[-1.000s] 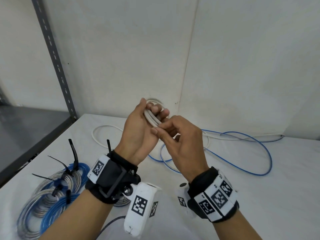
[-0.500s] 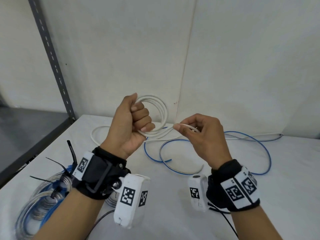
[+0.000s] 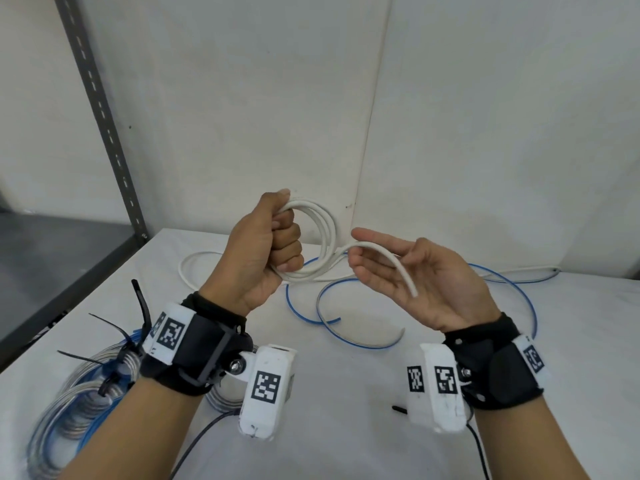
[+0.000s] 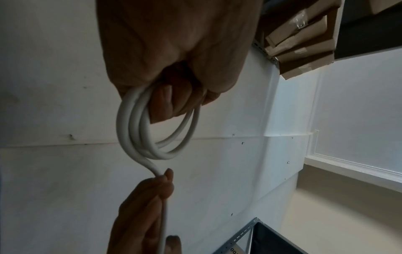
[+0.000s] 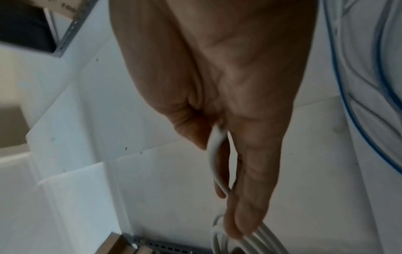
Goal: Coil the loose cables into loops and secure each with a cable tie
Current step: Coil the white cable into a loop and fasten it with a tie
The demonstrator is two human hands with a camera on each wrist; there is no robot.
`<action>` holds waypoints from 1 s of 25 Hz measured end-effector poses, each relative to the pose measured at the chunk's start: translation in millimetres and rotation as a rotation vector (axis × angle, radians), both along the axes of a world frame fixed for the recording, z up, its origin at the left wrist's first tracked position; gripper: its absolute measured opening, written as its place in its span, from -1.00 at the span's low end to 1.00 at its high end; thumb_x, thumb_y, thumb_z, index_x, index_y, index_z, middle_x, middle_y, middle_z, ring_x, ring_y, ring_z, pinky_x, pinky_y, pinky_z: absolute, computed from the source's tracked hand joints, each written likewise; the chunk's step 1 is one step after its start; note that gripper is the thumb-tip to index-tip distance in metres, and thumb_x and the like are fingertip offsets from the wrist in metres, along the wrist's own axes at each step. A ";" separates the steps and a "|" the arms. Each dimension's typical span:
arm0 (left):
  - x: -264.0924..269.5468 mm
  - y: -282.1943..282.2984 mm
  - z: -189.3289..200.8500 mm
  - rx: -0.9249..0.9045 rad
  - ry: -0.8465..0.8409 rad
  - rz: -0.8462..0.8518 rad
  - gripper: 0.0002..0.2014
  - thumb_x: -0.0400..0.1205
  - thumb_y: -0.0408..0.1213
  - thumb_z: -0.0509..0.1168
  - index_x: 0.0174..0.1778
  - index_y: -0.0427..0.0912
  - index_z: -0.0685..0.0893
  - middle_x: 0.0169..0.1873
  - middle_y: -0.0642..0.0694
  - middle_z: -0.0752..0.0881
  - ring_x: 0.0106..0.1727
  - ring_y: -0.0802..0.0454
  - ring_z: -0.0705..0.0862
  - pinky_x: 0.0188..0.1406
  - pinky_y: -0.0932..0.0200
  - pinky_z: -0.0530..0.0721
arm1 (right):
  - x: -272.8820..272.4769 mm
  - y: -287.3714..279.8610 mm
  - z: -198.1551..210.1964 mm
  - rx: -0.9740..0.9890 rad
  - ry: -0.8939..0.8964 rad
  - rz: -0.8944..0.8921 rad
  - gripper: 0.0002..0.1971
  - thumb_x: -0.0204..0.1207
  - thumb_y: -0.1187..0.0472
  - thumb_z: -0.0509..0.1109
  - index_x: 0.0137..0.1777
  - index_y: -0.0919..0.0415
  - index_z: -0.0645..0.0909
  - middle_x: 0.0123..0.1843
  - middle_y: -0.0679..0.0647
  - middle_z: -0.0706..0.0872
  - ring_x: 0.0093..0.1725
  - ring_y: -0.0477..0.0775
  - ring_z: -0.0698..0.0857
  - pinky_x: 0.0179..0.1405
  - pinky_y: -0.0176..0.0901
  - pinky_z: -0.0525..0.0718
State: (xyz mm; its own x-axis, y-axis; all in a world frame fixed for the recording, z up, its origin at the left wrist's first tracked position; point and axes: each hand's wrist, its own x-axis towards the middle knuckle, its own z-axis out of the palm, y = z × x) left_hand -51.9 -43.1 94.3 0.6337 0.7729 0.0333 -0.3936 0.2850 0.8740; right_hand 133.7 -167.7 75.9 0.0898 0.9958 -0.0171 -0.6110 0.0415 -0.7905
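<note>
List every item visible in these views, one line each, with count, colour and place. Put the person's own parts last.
white cable: one, white, coiled in the left hand, free end across the right palm, the rest trailing on the table
blue cable: one, blue, lying loose on the table behind the hands
tied coils: count unclear, blue and clear-silver, near left of the table, bound with black cable ties
loose cable tie: one, black, on the table by the right wrist, mostly hidden
table: one, white
shelf upright: one, grey, at left
cardboard boxes: several, brown, stacked on a shelf
left hand: grips the coil
right hand: palm up, fingers straight
wrist cameras: two, white
</note>
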 end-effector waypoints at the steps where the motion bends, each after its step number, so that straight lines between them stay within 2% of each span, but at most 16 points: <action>1: -0.4 0.9 0.2 -0.012 -0.008 -0.007 -0.49 0.78 -0.07 0.15 -0.50 0.03 0.17 -0.67 0.12 0.09 -0.55 0.05 -0.07 -0.63 0.21 0.04 | 0.7 -0.2 -1.4 0.046 0.012 0.039 -0.45 0.31 0.44 0.20 0.32 0.50 0.70 0.21 0.45 0.75 0.22 0.29 0.80 0.25 0.01 0.78; 3: 0.3 1.5 0.3 -0.043 -0.020 -0.029 -0.49 0.77 -0.06 0.15 -0.52 0.03 0.18 -0.68 0.11 0.09 -0.55 0.05 -0.07 -0.64 0.22 0.05 | 2.0 -1.2 -5.1 0.122 -0.007 0.043 -0.46 0.26 0.46 0.35 0.31 0.48 0.71 0.25 0.44 0.75 0.28 0.28 0.78 0.25 -0.02 0.77; 5: 1.6 0.6 -0.7 -0.065 -0.026 -0.048 -0.49 0.77 -0.06 0.15 -0.52 0.02 0.19 -0.68 0.11 0.09 -0.56 0.06 -0.07 -0.62 0.21 0.03 | -0.8 0.3 -7.3 0.139 -0.112 -0.046 -0.67 0.48 0.35 0.40 0.22 0.39 0.79 0.17 0.34 0.80 0.19 0.19 0.82 0.16 -0.09 0.79; 6: 3.1 -1.2 -2.0 -0.063 -0.018 -0.058 -0.50 0.77 -0.07 0.15 -0.51 0.02 0.19 -0.68 0.11 0.09 -0.56 0.06 -0.07 -0.61 0.21 0.02 | -4.6 2.8 -7.8 0.151 -0.221 -0.141 -0.73 0.58 0.29 0.38 0.17 0.35 0.81 0.08 0.26 0.83 0.07 0.12 0.84 0.09 -0.11 0.79; 8: 9.2 -8.4 -5.0 -0.035 0.018 -0.075 -0.51 0.79 -0.08 0.14 -0.47 0.01 0.16 -0.67 0.11 0.09 -0.57 0.07 -0.07 -0.59 0.19 0.00 | -13.5 10.5 -11.7 0.195 -0.602 -0.445 -0.78 0.65 0.20 0.38 0.08 0.28 0.82 -0.06 0.08 0.83 -0.14 0.00 0.79 -0.09 -0.12 0.76; 10: 15.3 -16.8 -8.5 0.018 0.051 -0.073 -0.54 0.80 -0.09 0.13 -0.40 0.01 0.12 -0.65 0.10 0.08 -0.59 0.10 -0.04 -0.56 0.16 -0.02 | -25.1 19.7 -16.3 0.261 -0.924 -0.751 -0.86 0.68 0.23 0.43 0.10 0.21 0.82 0.03 -0.06 0.84 -0.12 -0.07 0.79 -0.18 -0.10 0.79; 11: 17.3 -19.8 -9.5 0.051 0.068 -0.062 -0.55 0.81 -0.09 0.13 -0.36 0.01 0.10 -0.63 0.09 0.08 -0.60 0.12 -0.02 -0.54 0.15 -0.02 | -31.0 22.4 -18.3 0.300 -0.980 -0.851 -0.86 0.67 0.26 0.46 0.16 0.16 0.80 0.06 -0.17 0.84 -0.10 -0.10 0.81 -0.17 -0.07 0.82; 12: 19.6 -22.0 -10.7 0.079 0.085 -0.052 -0.56 0.81 -0.09 0.13 -0.33 0.00 0.09 -0.62 0.08 0.08 -0.61 0.13 0.00 -0.53 0.14 -0.01 | -35.2 23.7 -20.9 0.331 -1.029 -0.950 -0.79 0.64 0.28 0.49 0.24 0.09 0.77 0.01 -0.25 0.84 -0.12 -0.14 0.81 -0.14 -0.08 0.83; 14: 22.2 -23.7 -12.2 0.108 0.108 -0.036 -0.55 0.82 -0.08 0.12 -0.36 0.00 0.12 -0.60 0.07 0.08 -0.61 0.12 0.02 -0.53 0.14 0.01 | -37.3 24.9 -25.0 0.386 -1.147 -1.107 -0.69 0.61 0.29 0.53 0.32 0.08 0.71 -0.16 -0.24 0.81 -0.18 -0.13 0.81 -0.11 -0.09 0.81; 16: 22.0 -23.1 -12.9 0.113 0.110 -0.043 -0.53 0.82 0.03 0.10 -0.40 -0.01 0.17 -0.59 0.07 0.08 -0.60 0.11 0.02 -0.53 0.15 0.03 | -38.2 27.2 -29.6 0.431 -1.391 -1.212 -0.69 0.66 0.33 0.44 0.38 0.19 0.71 -0.19 -0.10 0.72 -0.19 0.05 0.72 -0.11 -0.04 0.72; 18: 20.6 -24.5 -10.9 0.109 0.116 -0.099 -0.43 0.73 0.35 -0.01 -0.38 -0.03 0.14 -0.55 0.03 0.05 -0.56 0.07 0.00 -0.50 0.13 0.03 | -36.9 28.5 -33.5 0.453 -1.606 -1.181 -0.58 0.69 0.34 0.23 0.52 0.20 0.62 -0.16 0.06 0.57 -0.16 0.14 0.59 -0.08 -0.11 0.60; 19: 17.5 -24.7 -8.7 0.116 0.129 -0.123 -0.36 0.62 0.51 -0.07 -0.36 -0.05 0.12 -0.52 0.01 0.03 -0.54 0.04 -0.02 -0.49 0.11 0.03 | -36.4 28.9 -33.5 0.467 -1.626 -1.112 -0.53 0.68 0.33 0.15 0.56 0.19 0.57 -0.15 0.09 0.51 -0.14 0.14 0.55 -0.06 -0.14 0.57; 21: 12.3 -23.9 -3.8 0.171 0.178 -0.138 -0.27 0.40 0.64 0.02 -0.34 -0.06 0.10 -0.48 -0.01 0.01 -0.51 0.00 -0.02 -0.46 0.08 0.02 | -35.8 27.3 -31.3 0.512 -1.655 -1.039 -0.50 0.67 0.35 0.11 0.58 0.18 0.55 -0.13 0.08 0.44 -0.13 0.11 0.48 -0.05 -0.18 0.52; 22: 11.2 -22.7 -2.7 0.205 0.211 -0.129 -0.27 0.36 0.60 0.14 -0.33 -0.05 0.08 -0.47 -0.01 0.02 -0.50 -0.01 -0.01 -0.45 0.07 0.03 | -36.3 26.0 -30.0 0.507 -1.697 -1.041 -0.50 0.67 0.37 0.12 0.58 0.15 0.56 -0.13 0.06 0.41 -0.12 0.09 0.45 -0.06 -0.20 0.49; 23: 10.8 -20.9 -2.7 0.227 0.242 -0.109 -0.30 0.41 0.50 0.24 -0.33 -0.04 0.07 -0.48 0.00 0.03 -0.51 0.00 0.01 -0.45 0.08 0.03 | -36.5 24.9 -29.0 0.495 -1.753 -1.045 -0.50 0.68 0.39 0.13 0.58 0.12 0.56 -0.13 0.04 0.39 -0.11 0.07 0.41 -0.08 -0.20 0.48; 25: 11.7 -16.1 -4.1 0.208 0.256 -0.089 -0.42 0.67 0.22 0.28 -0.32 -0.03 0.08 -0.51 0.03 0.05 -0.54 0.04 0.02 -0.47 0.11 0.03 | -37.3 24.3 -26.8 0.478 -1.844 -1.017 -0.47 0.66 0.43 0.16 0.58 0.07 0.56 -0.13 0.03 0.38 -0.10 0.08 0.38 -0.12 -0.10 0.50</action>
